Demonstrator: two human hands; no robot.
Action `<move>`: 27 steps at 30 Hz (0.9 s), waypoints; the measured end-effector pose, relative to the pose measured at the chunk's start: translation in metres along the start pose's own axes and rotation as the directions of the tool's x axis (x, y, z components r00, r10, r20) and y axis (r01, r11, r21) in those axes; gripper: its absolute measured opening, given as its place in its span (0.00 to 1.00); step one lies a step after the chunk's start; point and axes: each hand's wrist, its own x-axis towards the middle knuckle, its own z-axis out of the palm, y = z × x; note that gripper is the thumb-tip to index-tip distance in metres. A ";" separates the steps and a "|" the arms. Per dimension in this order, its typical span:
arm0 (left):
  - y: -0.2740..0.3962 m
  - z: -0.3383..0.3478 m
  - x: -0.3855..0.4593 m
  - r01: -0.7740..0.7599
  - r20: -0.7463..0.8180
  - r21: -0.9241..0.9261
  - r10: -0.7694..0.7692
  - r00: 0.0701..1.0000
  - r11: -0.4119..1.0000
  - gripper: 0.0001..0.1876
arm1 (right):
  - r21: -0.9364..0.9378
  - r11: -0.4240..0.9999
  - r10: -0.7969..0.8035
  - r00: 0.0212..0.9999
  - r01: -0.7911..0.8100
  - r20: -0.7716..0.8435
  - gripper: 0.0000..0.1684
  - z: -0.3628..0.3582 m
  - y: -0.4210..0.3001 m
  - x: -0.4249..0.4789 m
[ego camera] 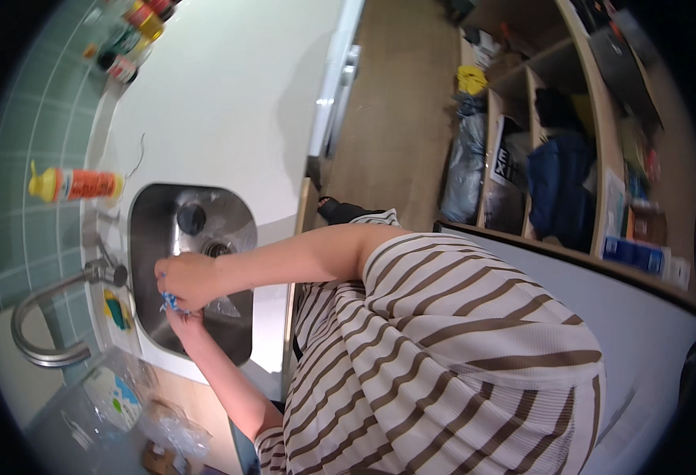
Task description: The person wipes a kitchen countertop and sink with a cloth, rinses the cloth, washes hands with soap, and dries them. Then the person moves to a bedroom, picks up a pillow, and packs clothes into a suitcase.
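Over the stainless steel sink [152, 219], my right hand [190, 279] is closed around a crumpled blue-and-white cloth [173, 301]. Just beneath it, my left hand [183, 322] grips the same cloth, mostly hidden by the right hand. The two hands touch or nearly touch. In the basin lie a dark round drain part [191, 219] and the drain opening [217, 249], partly covered by my right wrist. A piece of clear plastic [226, 307] shows beneath my right forearm.
A curved metal faucet [21, 320] arches behind the sink. Near it are a yellow-and-green sponge [117, 312] and an orange-labelled squeeze bottle [87, 184]. Several condiment bottles [125, 44] stand along the tiled wall. Plastic packaging [176, 427] lies beside the sink; open shelves [532, 119] stand behind me.
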 end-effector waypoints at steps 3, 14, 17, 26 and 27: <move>-0.029 0.054 -0.014 -0.145 -0.369 0.168 0.198 0.908 0.975 0.16 | 0.073 0.997 -0.016 1.000 0.017 -0.014 0.23 0.003 0.010 0.012; -0.044 0.041 -0.026 -0.108 -0.208 -0.224 0.060 0.976 0.969 0.14 | -0.128 0.978 -0.193 0.947 0.164 -0.257 0.32 -0.019 0.005 0.108; -0.043 0.028 -0.032 -0.133 -0.323 -0.302 0.030 0.946 0.944 0.19 | -0.175 0.970 -0.197 0.971 0.171 -0.139 0.31 -0.023 -0.010 0.128; -0.043 0.056 -0.039 -0.222 -0.382 -0.378 0.067 0.922 0.899 0.24 | -0.251 0.942 -0.273 0.944 0.223 -0.183 0.10 -0.021 0.013 0.149; -0.043 0.053 -0.036 -0.230 -0.379 -0.408 0.065 0.923 0.884 0.24 | -0.234 0.945 -0.271 0.947 0.227 -0.174 0.10 -0.021 0.009 0.147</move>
